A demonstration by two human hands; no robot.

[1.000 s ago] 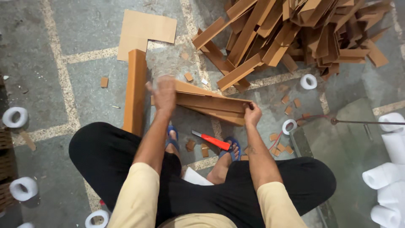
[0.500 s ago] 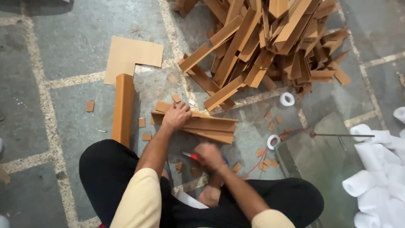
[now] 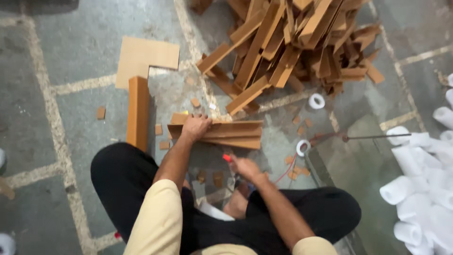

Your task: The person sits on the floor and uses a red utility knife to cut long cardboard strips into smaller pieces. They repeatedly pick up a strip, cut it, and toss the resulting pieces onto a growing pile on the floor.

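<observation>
I sit cross-legged on a stone floor. At far left, a long cardboard strip [image 3: 138, 112] lies flat, with an L-shaped sheet [image 3: 141, 57] above it. My left hand [image 3: 195, 127] presses palm down, fingers spread, on a stack of angled cardboard pieces [image 3: 226, 134] before my knees. My right hand [image 3: 244, 167] is curled around a red-handled tool [image 3: 227, 158]. Farther right lie a tape roll [image 3: 303, 147], a cardboard pile [image 3: 292, 42] and white paper rolls [image 3: 422, 184].

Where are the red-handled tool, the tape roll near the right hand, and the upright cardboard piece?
red-handled tool [image 3: 227, 157]: head view, red handle tip.
tape roll [image 3: 303, 147]: head view, white rim.
upright cardboard piece [image 3: 138, 113]: head view, top face.
</observation>
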